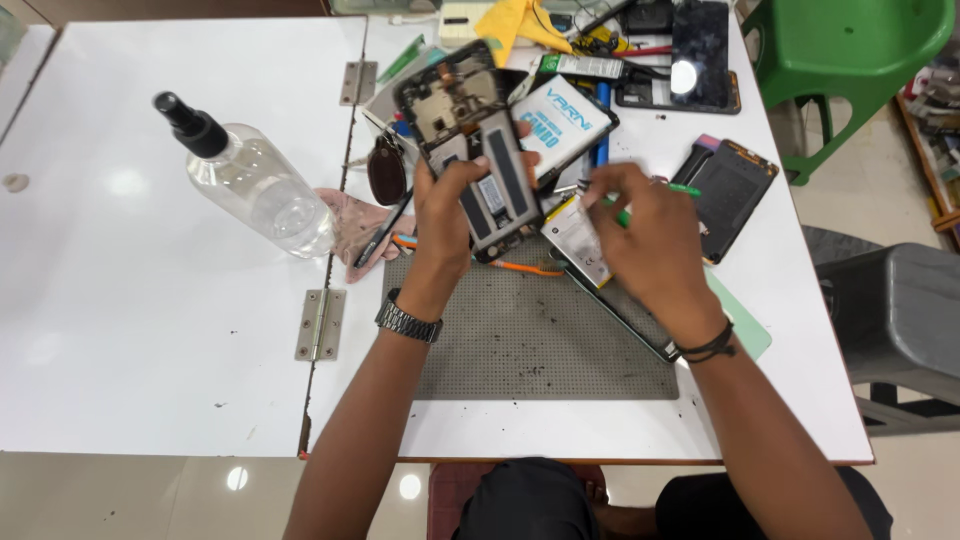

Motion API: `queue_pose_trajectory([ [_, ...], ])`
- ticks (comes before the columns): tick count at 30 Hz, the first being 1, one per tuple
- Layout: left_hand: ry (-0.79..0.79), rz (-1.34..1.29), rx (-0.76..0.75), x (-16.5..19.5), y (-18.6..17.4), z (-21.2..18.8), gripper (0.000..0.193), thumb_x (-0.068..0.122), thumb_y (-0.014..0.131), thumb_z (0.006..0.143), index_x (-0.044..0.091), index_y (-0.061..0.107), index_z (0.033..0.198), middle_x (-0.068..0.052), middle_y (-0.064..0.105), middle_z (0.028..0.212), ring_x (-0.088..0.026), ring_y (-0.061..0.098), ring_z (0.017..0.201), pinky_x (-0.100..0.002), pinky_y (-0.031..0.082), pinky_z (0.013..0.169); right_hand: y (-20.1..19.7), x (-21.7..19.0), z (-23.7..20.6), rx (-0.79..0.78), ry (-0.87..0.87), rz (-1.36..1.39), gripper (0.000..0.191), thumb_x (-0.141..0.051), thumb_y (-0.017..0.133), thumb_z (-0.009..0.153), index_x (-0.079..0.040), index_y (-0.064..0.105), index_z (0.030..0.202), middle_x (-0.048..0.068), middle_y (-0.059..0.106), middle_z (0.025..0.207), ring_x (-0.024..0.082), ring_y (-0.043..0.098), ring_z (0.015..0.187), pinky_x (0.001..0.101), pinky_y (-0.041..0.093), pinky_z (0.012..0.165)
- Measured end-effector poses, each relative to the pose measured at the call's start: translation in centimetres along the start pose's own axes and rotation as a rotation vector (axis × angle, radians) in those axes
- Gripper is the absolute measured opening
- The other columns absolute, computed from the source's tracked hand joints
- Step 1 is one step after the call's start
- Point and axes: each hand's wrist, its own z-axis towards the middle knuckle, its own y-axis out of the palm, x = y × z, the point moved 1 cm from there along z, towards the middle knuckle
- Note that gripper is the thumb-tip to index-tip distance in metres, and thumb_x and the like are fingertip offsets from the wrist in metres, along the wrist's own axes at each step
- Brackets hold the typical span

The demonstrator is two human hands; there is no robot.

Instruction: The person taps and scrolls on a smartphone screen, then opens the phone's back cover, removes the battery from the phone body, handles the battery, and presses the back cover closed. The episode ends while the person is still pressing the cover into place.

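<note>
Left hand gripping opened phone frame, long axis 11-to-5 o'clock; right hand at 3 o'clock, pinching green tool over grey mat.

I have one view only, from the camera on my head, looking steeply down and forward over the white table. It sits close: my forearms enter from the bottom edge, and the grey perforated mat lies centre frame, just beyond my lap.
</note>
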Motion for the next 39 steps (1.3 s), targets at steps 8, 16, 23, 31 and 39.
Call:
queue_pose_trajectory([
  [8, 0.085, -0.016, 0.114, -0.6, -0.3, 0.9, 0.051, 0.005, 0.037, 0.091, -0.014, 0.042, 0.138, -0.029, 0.064, 0.129, -0.033, 0.071, 0.106, -0.042, 0.064, 0.09, 1.8, -0.5, -0.8, 0.004, -0.133, -0.608, 0.058, -0.049, 0.081, 0.073, -0.009, 0.069, 0.113, 0.013, 0.072, 0.105, 0.033, 0.065, 0.099, 0.0478, 0.042, 0.085],
  [16, 0.109, 0.011, 0.117, -1.3, -0.9, 0.7, 0.052, 0.006, 0.036, 0.092, -0.009, 0.038, 0.141, -0.029, 0.062, 0.132, -0.031, 0.069, 0.11, -0.042, 0.063, 0.091, 1.9, 0.6, -0.2, -0.041, -0.088, -0.583, 0.063, -0.056, 0.084, 0.069, -0.011, 0.071, 0.112, 0.009, 0.074, 0.09, 0.028, 0.068, 0.088, 0.0456, 0.038, 0.091],
  [23, 0.097, -0.026, 0.129, -1.8, -0.9, 0.8, 0.049, 0.008, 0.038, 0.093, -0.004, 0.036, 0.141, -0.028, 0.062, 0.131, -0.032, 0.069, 0.106, -0.043, 0.061, 0.091, 1.9, 0.2, 0.0, 0.093, -0.18, -0.555, 0.06, -0.051, 0.084, 0.062, -0.009, 0.075, 0.105, 0.006, 0.076, 0.091, 0.024, 0.068, 0.075, 0.0421, 0.037, 0.094],
  [31, 0.011, -0.068, 0.179, -2.1, -0.8, 0.8, 0.05, 0.014, 0.037, 0.092, -0.006, 0.04, 0.139, -0.025, 0.063, 0.128, -0.032, 0.07, 0.106, -0.046, 0.064, 0.085, 1.0, 0.9, 0.1, 0.298, -0.342, -0.389, 0.046, -0.039, 0.08, 0.074, -0.008, 0.073, 0.107, 0.004, 0.075, 0.093, 0.02, 0.069, 0.08, 0.041, 0.041, 0.099],
  [39, -0.239, -0.467, 0.223, -3.9, -2.0, 1.0, 0.066, 0.032, 0.036, 0.091, -0.014, 0.054, 0.135, -0.028, 0.068, 0.112, -0.032, 0.07, 0.099, -0.041, 0.061, 0.088, 1.0, 2.6, 0.0, 0.27, -0.301, 0.442, 0.046, -0.04, 0.062, 0.1, -0.003, 0.064, 0.127, 0.011, 0.074, 0.118, 0.026, 0.071, 0.105, 0.0411, 0.056, 0.098],
])
